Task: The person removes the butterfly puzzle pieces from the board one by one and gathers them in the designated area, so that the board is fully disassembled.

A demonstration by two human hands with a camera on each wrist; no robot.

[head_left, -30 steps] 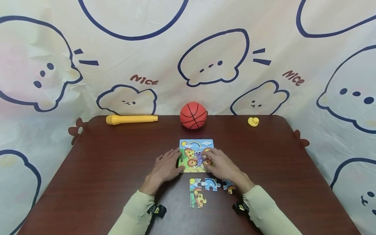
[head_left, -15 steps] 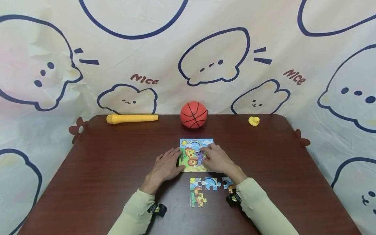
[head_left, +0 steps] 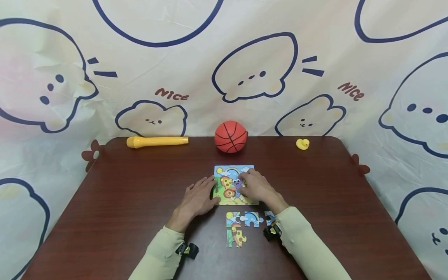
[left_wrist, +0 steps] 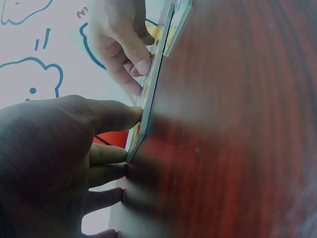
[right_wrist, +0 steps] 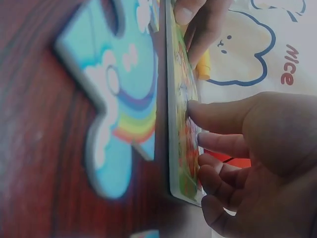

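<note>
- The puzzle board (head_left: 233, 186) lies mid-table; the left hand (head_left: 197, 199) rests flat, fingers straight against its left edge.
- The right hand (head_left: 256, 186) presses curled fingertips on the board's picture, lifting nothing; a slip could shove the board askew.
- Loose pieces (head_left: 244, 219) lie just below the right sleeve (head_left: 301, 241), which could drag them.
- The ball (head_left: 230, 137) is well apart; the table (head_left: 122, 202) has room at both sides.

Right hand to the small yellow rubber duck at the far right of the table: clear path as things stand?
Probably yes. The right hand rests on the colourful puzzle board; only bare brown table lies between it and the small yellow rubber duck.
</note>
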